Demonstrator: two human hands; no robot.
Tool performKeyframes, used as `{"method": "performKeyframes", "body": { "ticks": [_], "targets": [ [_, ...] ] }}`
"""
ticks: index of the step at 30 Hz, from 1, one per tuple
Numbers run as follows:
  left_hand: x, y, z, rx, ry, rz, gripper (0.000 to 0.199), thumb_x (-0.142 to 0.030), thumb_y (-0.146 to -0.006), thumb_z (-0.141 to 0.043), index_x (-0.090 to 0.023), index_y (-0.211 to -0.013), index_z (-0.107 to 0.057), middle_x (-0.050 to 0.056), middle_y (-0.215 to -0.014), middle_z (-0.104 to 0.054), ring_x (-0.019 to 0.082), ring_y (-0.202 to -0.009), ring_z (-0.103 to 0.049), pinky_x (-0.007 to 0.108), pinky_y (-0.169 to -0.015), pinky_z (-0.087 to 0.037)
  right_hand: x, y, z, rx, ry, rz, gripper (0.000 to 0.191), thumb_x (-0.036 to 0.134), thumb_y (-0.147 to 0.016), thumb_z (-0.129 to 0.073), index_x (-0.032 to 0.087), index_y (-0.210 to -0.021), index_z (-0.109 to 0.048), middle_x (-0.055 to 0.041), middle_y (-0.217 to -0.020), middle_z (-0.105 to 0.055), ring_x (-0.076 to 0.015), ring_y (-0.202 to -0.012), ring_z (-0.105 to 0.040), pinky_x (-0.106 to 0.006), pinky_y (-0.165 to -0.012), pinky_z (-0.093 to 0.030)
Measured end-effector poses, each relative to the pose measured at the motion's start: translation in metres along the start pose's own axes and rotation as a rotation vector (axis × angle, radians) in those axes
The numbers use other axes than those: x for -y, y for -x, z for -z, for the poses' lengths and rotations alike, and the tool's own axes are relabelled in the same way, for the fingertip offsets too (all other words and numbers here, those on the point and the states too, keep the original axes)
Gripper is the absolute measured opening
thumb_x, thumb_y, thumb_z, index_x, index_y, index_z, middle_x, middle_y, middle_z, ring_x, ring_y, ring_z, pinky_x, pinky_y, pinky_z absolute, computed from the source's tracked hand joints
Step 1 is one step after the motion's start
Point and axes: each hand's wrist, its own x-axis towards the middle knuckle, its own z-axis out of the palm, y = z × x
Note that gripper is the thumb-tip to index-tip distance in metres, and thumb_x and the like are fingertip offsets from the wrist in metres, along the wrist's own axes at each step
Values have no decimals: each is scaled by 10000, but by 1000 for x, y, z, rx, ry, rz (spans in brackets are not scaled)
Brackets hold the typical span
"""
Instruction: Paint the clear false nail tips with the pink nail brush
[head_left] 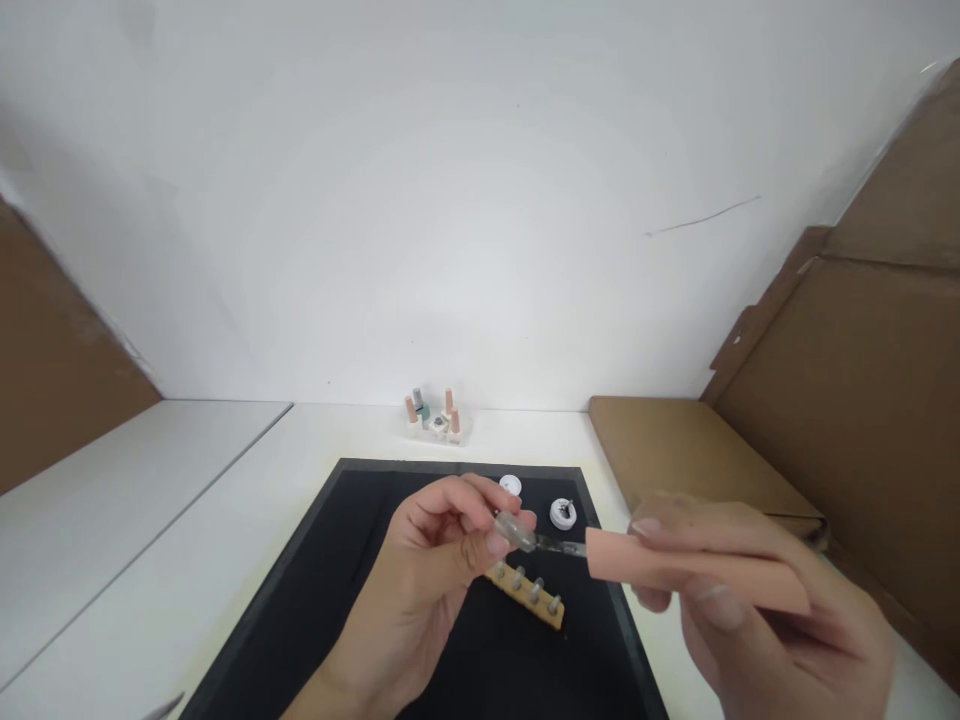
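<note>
Between thumb and fingers, my left hand pinches a clear nail tip above the black mat. My right hand grips the long peach cap of a nail polish brush, held nearly level. The brush's thin stem and bristles point left, and their end meets or almost meets the nail tip. Below the hands, a yellowish strip stand carries several more clear nail tips on short posts. My left hand hides part of this stand.
A black mat lies on the white table. On it are an open white jar with dark bits and a white round lid. A clear tray of polish bottles stands by the wall. Flat cardboard lies right.
</note>
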Motion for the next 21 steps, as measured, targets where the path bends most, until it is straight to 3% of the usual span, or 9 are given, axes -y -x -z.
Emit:
{"method": "performKeyframes", "body": {
  "ticks": [4,9,15,19,21],
  "targets": [
    [0,-4,6,59,13,12,193,-108,-623,-922,-184,-585,-749,-27,-762,-757,109,-720,-742,138,-689,-564,0,-1,-1,8,-70,5,139,345,-911,-669,258,-895,-776,-23,-712,-744,-144,-513,-638,-241,-417,-510],
    [1,-8,11,46,28,22,168,-113,-620,-930,-201,-683,-801,-22,-777,-802,98,-746,-757,94,-691,-563,-1,4,6,-89,-23,-33,154,359,-913,-668,275,-891,-795,-20,-788,-770,-164,-656,-707,-213,-451,-533],
    [0,-8,8,34,-58,59,163,-162,-636,-926,-186,-772,-838,28,-839,-828,122,-786,-761,114,-705,-570,1,-2,18,-87,-93,17,148,295,-927,-655,308,-980,-793,4,-756,-748,-130,-483,-637,-239,-424,-515],
    [1,0,-2,-9,-157,83,172,-224,-660,-917,-181,-810,-844,51,-875,-823,135,-810,-751,142,-723,-566,7,-11,33,-76,-123,63,157,272,-933,-652,309,-1000,-789,27,-605,-696,-140,-494,-629,-255,-453,-496],
    [4,4,-5,-8,-214,83,168,-258,-687,-902,-181,-825,-843,54,-886,-812,140,-819,-740,167,-742,-561,12,-14,40,-99,-154,56,146,231,-923,-666,302,-942,-792,29,-633,-710,-133,-514,-634,-261,-479,-501]
  ]
}}
